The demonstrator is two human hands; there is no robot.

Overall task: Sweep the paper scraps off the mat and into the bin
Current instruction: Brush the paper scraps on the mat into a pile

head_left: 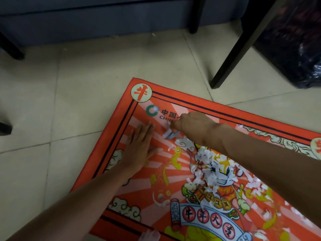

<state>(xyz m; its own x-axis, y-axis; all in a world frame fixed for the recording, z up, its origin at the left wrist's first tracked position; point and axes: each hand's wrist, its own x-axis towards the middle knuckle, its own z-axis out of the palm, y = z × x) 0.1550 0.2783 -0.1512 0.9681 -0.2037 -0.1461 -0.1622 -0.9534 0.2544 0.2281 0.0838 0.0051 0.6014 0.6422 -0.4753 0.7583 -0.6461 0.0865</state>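
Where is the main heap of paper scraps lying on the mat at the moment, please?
The paper scraps lie heaped mid-mat, just under the right forearm, right of the left hand.

One mat (121, 119), two hands (140, 145) (scraps (213, 164) uncountable).

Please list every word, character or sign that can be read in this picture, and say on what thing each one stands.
"牛": round badge in the mat's far corner.
"中国" and "CHI…": beside the green logo; the right hand hides the rest.
"牛年大吉": four red discs on the banner.
Badge at the right edge: cut off, unreadable.
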